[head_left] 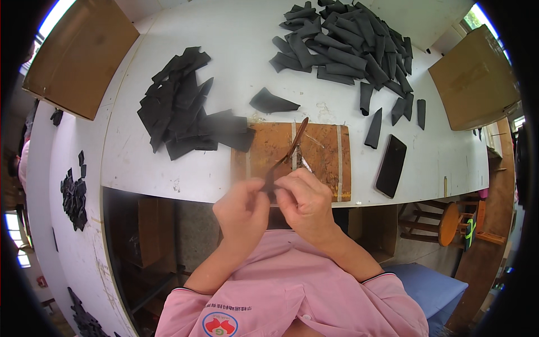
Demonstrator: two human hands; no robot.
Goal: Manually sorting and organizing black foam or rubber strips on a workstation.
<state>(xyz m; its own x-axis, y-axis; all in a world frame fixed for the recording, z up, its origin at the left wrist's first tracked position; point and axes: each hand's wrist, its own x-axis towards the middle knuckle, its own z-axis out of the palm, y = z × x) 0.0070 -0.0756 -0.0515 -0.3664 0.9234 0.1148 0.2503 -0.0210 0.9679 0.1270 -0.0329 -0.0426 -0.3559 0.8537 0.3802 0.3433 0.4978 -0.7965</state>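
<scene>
Near the table's front edge, my left hand (242, 209) and my right hand (305, 203) meet with bent fingers. Both pinch a small dark piece of material (269, 184), mostly covered by the fingertips. Just beyond them, a slim reddish-brown strip-like thing (295, 140) slants across a worn brown board (325, 154); its lower end runs toward my left fingers, and I cannot make out its kind. A small shiny sliver (306, 164) shows beside my right fingers. One loose black piece (273, 102) lies flat beyond the board.
Flat black pieces form a heap (179, 106) at the left. Rolled black pieces make a bigger heap (359, 45) at the far right. A phone (391, 166) lies right of the board. Cardboard boxes (84, 53) (474, 78) flank the table; a wooden stool (447, 223) stands at right.
</scene>
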